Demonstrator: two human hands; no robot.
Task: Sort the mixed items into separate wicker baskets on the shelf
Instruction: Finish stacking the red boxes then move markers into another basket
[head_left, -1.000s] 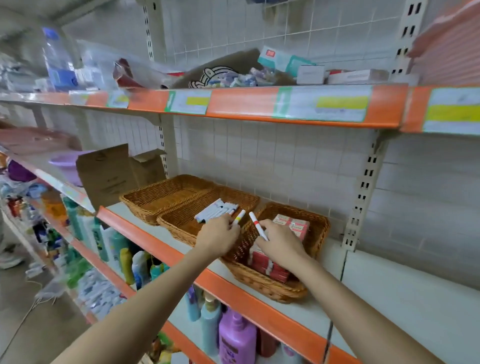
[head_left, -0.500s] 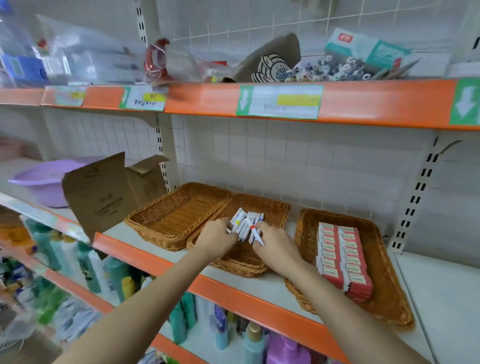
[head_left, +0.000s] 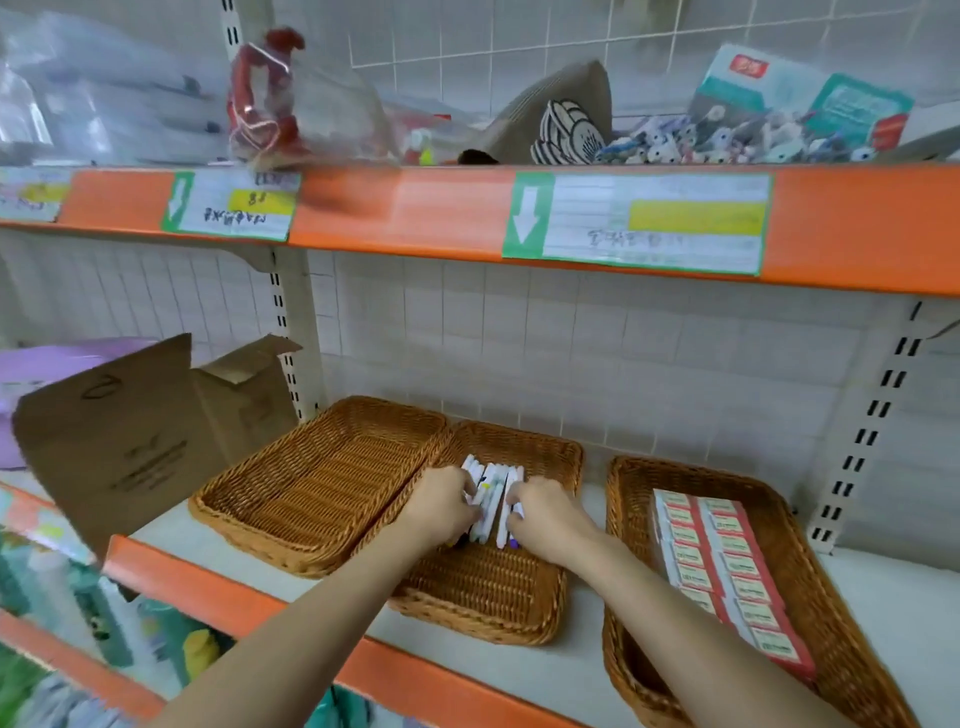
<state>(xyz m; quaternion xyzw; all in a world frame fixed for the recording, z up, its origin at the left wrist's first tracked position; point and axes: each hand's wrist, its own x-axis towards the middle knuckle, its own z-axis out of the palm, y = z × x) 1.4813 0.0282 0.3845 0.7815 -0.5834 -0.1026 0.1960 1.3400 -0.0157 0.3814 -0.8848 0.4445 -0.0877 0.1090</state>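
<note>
Three wicker baskets stand in a row on the shelf. The left basket (head_left: 317, 483) holds nothing. The middle basket (head_left: 493, 592) holds a bunch of white markers (head_left: 491, 493) with coloured caps. My left hand (head_left: 441, 506) and my right hand (head_left: 543, 514) are both down in this basket, pressing on the markers from either side with curled fingers. The right basket (head_left: 841, 597) holds two neat rows of red-and-white small boxes (head_left: 727, 566).
An open cardboard box (head_left: 135, 441) stands left of the baskets, with a purple tub (head_left: 47, 364) behind it. The orange-edged upper shelf (head_left: 415, 213) carries bags, a cap and boxes close overhead. Bottles fill the shelf below. A slotted upright (head_left: 867, 436) stands at the right.
Both hands, each holding a marker a second ago, moved left from the red-box basket's edge into the middle basket and now close around the marker bunch. The camera shifted left and closer.
</note>
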